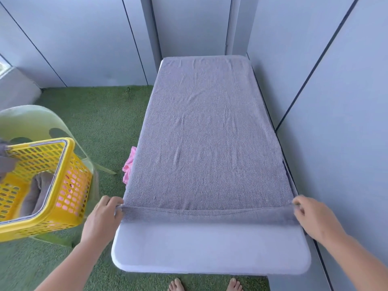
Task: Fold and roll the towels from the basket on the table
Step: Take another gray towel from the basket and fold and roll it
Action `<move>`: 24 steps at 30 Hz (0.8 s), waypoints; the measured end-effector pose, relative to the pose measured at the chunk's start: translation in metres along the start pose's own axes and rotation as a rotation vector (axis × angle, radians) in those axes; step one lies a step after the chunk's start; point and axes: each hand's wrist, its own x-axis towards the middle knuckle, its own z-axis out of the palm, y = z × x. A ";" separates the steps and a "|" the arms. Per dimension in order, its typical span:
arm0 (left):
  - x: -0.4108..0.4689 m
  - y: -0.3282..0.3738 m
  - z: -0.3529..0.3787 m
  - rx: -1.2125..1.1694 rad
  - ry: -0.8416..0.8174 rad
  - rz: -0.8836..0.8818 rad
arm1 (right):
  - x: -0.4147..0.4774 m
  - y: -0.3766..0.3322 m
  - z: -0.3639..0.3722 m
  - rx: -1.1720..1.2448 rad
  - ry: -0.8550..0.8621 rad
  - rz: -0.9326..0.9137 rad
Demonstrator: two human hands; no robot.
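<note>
Head view: basket (72,185) holds grey towels (35,196); left hand (102,219), right hand (312,217) grips pinch spread towel (205,133) corners.

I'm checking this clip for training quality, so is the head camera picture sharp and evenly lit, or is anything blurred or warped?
Head view: light is soft and even, with no hard shadows on the grey towel; the right hand shows slight motion blur, the left hand looks a bit sharper; wide-angle warp tilts the wall panel seams outward.
</note>
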 end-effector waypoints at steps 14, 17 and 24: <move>-0.008 -0.019 -0.001 0.152 -0.056 0.275 | -0.008 0.022 0.017 -0.182 0.066 -0.163; -0.010 -0.016 -0.005 0.135 0.007 0.255 | -0.003 0.023 0.009 -0.248 -0.007 -0.180; 0.023 0.004 -0.002 0.173 0.021 0.060 | 0.032 -0.004 0.003 -0.044 -0.011 0.031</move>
